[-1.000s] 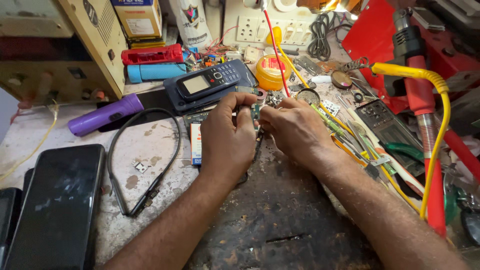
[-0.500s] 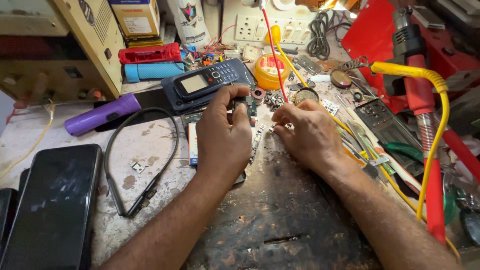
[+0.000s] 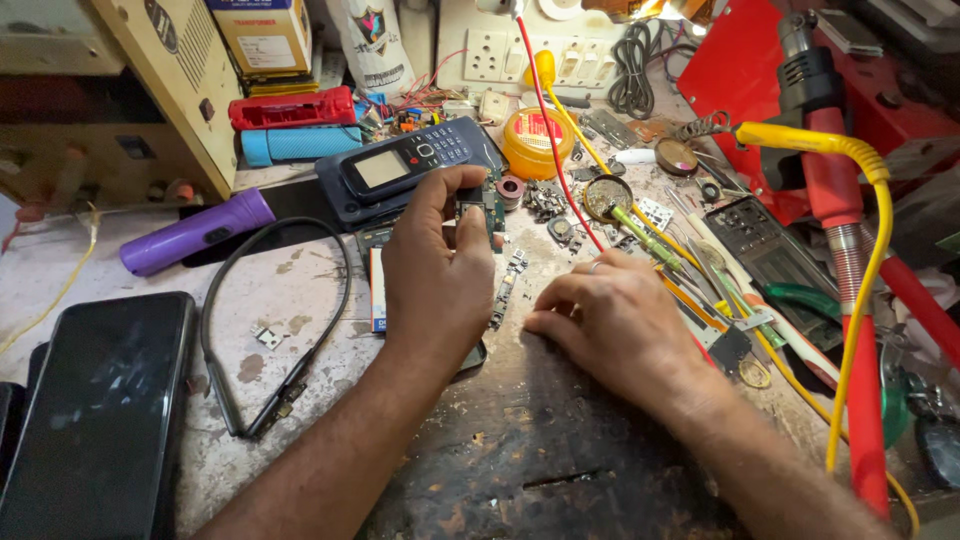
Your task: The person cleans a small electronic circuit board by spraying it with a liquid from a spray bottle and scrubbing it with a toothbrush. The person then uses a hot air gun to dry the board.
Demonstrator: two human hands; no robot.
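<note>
Left hand [image 3: 440,270] pinches circuit board [image 3: 482,207], mostly hidden by fingers.

You have bright, warm light from a lamp glaring at the far edge, right of centre. Your left hand [image 3: 437,275] and right hand [image 3: 612,322] cast soft shadows toward you. The glossy black smartphone [image 3: 95,415] near left reflects faintly. Edges bend slightly; focus stays sharp.
</note>
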